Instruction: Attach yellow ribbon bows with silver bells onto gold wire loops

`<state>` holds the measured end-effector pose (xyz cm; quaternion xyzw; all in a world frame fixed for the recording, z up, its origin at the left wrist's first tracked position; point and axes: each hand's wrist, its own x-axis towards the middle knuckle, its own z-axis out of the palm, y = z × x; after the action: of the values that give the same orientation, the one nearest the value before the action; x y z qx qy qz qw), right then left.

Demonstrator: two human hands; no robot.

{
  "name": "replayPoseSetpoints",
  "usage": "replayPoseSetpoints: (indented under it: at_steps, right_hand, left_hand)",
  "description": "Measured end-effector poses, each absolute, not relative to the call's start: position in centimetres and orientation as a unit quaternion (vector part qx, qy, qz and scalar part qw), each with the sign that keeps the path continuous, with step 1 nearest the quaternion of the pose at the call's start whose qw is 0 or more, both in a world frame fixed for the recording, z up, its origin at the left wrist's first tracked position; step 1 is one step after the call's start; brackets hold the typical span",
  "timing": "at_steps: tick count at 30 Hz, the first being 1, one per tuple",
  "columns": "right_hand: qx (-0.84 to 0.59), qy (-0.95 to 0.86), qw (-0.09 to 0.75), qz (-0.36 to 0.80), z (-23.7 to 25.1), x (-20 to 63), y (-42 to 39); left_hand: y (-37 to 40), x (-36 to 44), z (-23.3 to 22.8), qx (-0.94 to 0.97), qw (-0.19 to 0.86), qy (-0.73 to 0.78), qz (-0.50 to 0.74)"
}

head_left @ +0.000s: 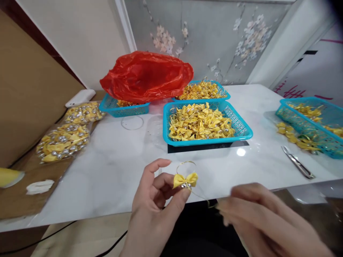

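Note:
My left hand (160, 205) pinches a small yellow ribbon bow (185, 180) between thumb and fingers, just above the table's front edge. Small silver bells sit at the centre of the bow. A thin gold cord (187, 162) makes a loop above it, and another length runs from under the bow towards the right. At the end of that length is my right hand (257, 212), its fingertips closed on the cord and slightly smeared by motion.
A blue basket (209, 142) full of yellow bows stands ahead; more baskets (125, 111) stand behind and at right (308, 123). A red plastic bag (144, 76) covers part of the back row. Bagged bows (64, 141) lie left, tweezers (298, 162) right, a clear ring (132, 122) on the table.

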<state>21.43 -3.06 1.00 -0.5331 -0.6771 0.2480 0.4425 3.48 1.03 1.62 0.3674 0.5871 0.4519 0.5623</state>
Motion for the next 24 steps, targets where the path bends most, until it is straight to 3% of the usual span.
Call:
replayPoseSetpoints:
  at_steps: [9,24]
  right_hand:
    - [-0.477,-0.767,0.379,0.202,0.7,18.7,-0.9]
    - [-0.482,-0.783,0.364,0.15,1.3,18.4,-0.5]
  left_hand:
    - [0.8,1.7,-0.2,0.512,0.514,0.52,0.45]
    - [1.2,1.7,-0.5,0.528,0.508,0.533,0.423]
